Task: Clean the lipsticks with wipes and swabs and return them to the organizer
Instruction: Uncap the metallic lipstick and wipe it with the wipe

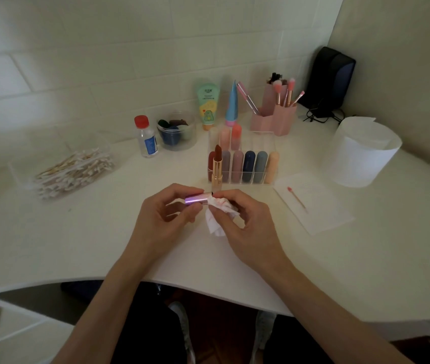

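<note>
— What are the big things around us?
— We sit at the white table (pixel 90 245). The roll of wipes (pixel 363 153) stands at two o'clock from our hands, near enough to tear off a fresh sheet. The clear organizer (pixel 261 144) is at twelve o'clock, its front row nearly full of capped lipsticks (pixel 237 166), so a cleaned one has only a short way back. The tub of swabs (pixel 74 169) lies at ten o'clock.
— And our hands?
— Our left hand (pixel 164 216) grips the pink-violet lipstick (pixel 195 198) by its barrel, lying sideways just above the table, mid-view. Our right hand (pixel 248 219) pinches a crumpled wipe (pixel 217 214) round the tube's right end. We judge that the left steadies it while the right rubs.
— How does that lipstick look?
— It has a shiny metallic casing, violet fading to pink. Its tip is hidden in the wipe, which carries reddish smears.
— Anything smaller?
— An uncapped brown-red lipstick (pixel 217 164) stands just in front of the organizer at twelve o'clock, probably awaiting its turn. A pink-tipped used swab (pixel 297 197) lies on a sheet (pixel 321 214) at three o'clock, probably to spare the table.
</note>
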A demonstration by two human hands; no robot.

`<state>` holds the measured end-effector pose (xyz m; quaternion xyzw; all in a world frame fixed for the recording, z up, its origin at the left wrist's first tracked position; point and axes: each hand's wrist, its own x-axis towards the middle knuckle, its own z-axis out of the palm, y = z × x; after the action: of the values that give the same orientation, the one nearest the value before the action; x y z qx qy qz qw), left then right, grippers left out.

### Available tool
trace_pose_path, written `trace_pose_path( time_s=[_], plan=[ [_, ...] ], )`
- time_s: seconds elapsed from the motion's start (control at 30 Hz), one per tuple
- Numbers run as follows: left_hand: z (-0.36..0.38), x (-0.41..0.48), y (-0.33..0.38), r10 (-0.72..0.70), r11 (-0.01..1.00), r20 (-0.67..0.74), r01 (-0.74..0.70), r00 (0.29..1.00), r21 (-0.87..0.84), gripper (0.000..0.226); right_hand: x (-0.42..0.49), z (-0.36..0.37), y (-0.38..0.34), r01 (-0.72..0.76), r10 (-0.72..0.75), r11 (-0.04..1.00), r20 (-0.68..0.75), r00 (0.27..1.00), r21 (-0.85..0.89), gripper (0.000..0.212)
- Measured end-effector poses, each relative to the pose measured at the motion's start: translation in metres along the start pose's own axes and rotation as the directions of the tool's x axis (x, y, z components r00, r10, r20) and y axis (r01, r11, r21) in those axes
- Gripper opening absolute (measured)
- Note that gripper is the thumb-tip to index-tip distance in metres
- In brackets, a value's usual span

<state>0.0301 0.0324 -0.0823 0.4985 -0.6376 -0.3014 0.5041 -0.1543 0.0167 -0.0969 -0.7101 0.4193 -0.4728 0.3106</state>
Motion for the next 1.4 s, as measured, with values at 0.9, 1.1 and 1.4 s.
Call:
trace_pose_path(
  time_s=[0.9,1.1,1.4],
  plan=[
    [0.001,-0.019,0.002,0.665,0.583,-0.004,-0.515,0.747,0.628,0.031,0.02,-0.036,-0.018,-0.655,0.542,0.385,0.415,0.731,0.65,0.015],
    [-0.005,-0.008,0.004,0.468,0.765,-0.159,-0.309,0.869,0.565,0.024,0.01,-0.039,-0.015,-0.463,0.434,0.773,0.172,0.884,0.433,0.016],
    [-0.013,-0.004,-0.001,0.079,0.897,-0.281,0.054,0.956,0.438,0.015,0.008,-0.036,0.021,-0.083,0.062,0.972,-0.097,0.993,-0.222,0.021]
  ],
)
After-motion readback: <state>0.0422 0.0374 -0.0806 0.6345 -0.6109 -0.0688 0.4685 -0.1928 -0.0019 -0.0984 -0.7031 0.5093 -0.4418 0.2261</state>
